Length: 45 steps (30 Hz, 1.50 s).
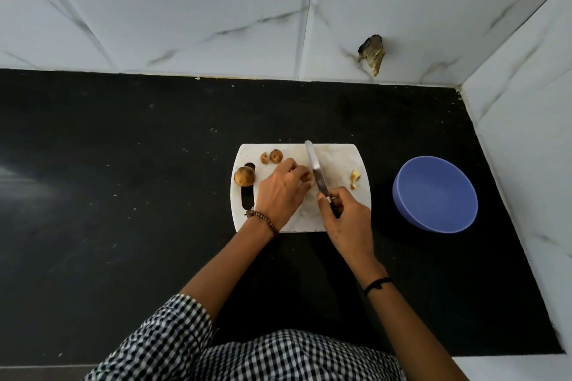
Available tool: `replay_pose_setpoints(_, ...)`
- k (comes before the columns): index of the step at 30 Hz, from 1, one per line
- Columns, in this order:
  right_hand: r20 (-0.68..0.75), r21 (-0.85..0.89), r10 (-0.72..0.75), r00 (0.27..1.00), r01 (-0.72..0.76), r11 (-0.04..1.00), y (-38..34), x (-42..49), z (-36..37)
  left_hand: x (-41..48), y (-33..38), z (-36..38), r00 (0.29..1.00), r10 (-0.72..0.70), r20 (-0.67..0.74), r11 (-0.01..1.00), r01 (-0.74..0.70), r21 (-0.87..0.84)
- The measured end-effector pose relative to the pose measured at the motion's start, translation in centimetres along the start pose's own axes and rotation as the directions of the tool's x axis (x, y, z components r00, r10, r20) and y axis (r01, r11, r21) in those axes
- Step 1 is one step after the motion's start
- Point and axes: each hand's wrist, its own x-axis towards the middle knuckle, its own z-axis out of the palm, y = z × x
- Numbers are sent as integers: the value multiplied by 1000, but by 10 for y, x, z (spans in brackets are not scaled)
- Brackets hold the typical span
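A white cutting board lies on the black counter. My right hand grips the handle of a knife, whose blade points away from me across the board. My left hand holds a small brown piece down against the board, right beside the blade. A whole small brown potato sits at the board's left edge by the handle slot. Two brown pieces lie near the far left corner. Small cut bits lie at the right side.
A blue bowl stands on the counter to the right of the board. White marble-tiled walls close the back and the right side, and a broken spot shows in the back wall. The black counter stretches to the left.
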Motion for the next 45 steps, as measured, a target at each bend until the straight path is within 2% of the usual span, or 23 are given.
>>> replay_pose_setpoints(5,-24,51,40,999,-38,998,4,-5,-3,2,4,11,998,-50,42,994,53,-97)
replay_pose_setpoints(10,-16,83,75,997,-74,994,8,-10,-7,0,1,16,998,-39,39,982,45,-185)
replay_pose_setpoints(15,-27,107,103,994,-100,989,10,-13,-5,-4,-7,12,995,5,95,963,21,-270)
replay_pose_setpoints(19,-30,135,117,993,-111,985,13,-16,-5,-8,-8,7,995,-52,82,927,78,-367)
replay_pose_setpoints(29,0,105,103,995,-102,989,7,-25,-1,-9,-1,5,994,-99,37,940,105,-324)
replay_pose_setpoints(35,42,61,25,999,-28,998,2,-25,0,-11,3,3,980,-198,34,889,194,-415)
replay_pose_setpoints(45,12,44,-62,998,62,997,3,-28,5,-7,8,3,961,-272,54,895,273,-354)
